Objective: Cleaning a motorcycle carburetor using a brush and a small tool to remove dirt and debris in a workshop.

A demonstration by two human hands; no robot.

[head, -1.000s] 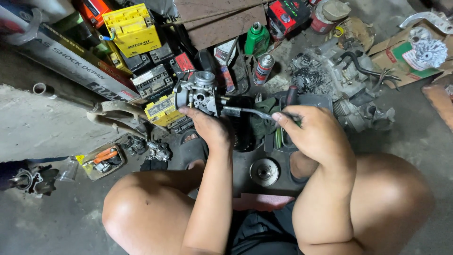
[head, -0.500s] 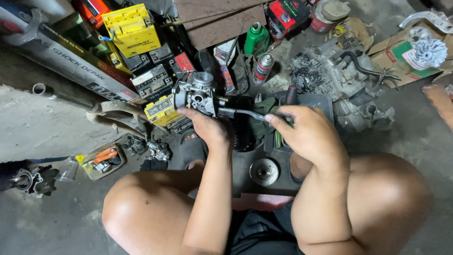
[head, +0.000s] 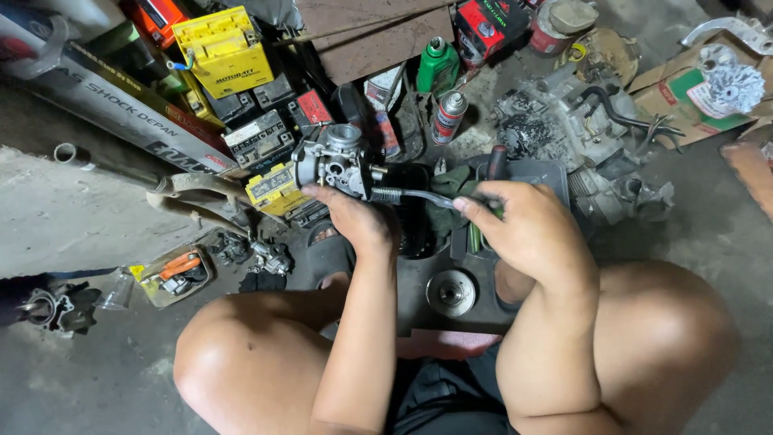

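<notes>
Carburetor (head: 334,165) gripped by left hand (head: 354,221); right of it, hose (head: 419,196) pinched by right hand (head: 527,234); carburetor best kept steady.

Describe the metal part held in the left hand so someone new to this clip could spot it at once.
Start at the yellow battery at top left, then drop down and right to the left hand. It grips the carburetor, a knobbly grey cast-metal block. Unlike the boxy batteries beside it, it has a bent black cable leading toward the right hand.
</notes>
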